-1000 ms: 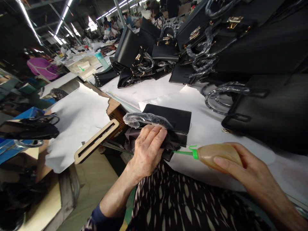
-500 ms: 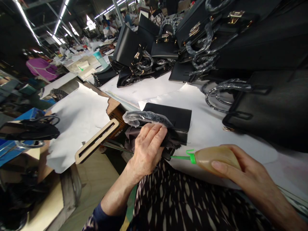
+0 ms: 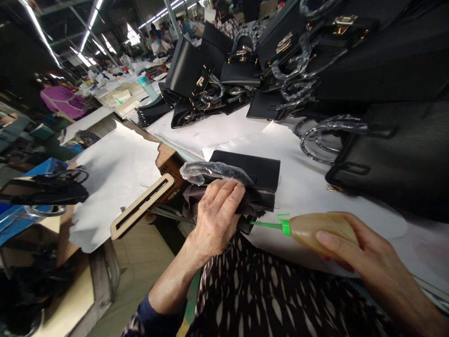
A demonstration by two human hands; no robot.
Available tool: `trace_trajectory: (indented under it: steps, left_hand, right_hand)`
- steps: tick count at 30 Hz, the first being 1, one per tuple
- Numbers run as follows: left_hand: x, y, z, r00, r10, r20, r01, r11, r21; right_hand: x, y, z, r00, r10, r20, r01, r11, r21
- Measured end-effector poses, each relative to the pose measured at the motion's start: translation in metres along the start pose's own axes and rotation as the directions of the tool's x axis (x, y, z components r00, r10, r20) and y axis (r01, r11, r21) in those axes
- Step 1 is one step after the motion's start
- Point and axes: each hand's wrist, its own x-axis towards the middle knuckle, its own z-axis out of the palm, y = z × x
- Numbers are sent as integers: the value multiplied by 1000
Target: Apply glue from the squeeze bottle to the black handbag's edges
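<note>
My left hand grips the near edge of a black bag, which lies on white paper with its dark lining bunched beside my fingers. A plastic-wrapped handle arches over the bag just beyond my knuckles. In my right hand is a yellowish squeeze bottle with a green cap. Its thin green nozzle points left, the tip close to the bag's near side. My left fingertips and the spot they press are partly hidden.
Black bags with wrapped handles are piled at the back; a large one lies right. A slotted frame sits left, by paper. A turquoise-lidded bottle and a person in purple are farther off.
My right hand has moved slightly right with the squeeze bottle, and the nozzle has drawn back a little from the bag. My left hand keeps its grip.
</note>
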Motion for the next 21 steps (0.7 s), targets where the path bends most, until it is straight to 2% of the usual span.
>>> trace_trajectory:
  steps: [6,14,21]
  left_hand:
    - [0,1,-1,1000,3,4,-3,1000,3]
    - [1,1,0,1000,-6,4,6,1000,21]
    - [1,0,0,1000,7,10,-7,1000,8]
  right_hand:
    - [-1,-1,1,999,35,7,-35,999,26]
    - [-5,-3,3,1000,21,17,-20,999,-34]
    - [-6,-2,5,999,30,32,-29,999,-17]
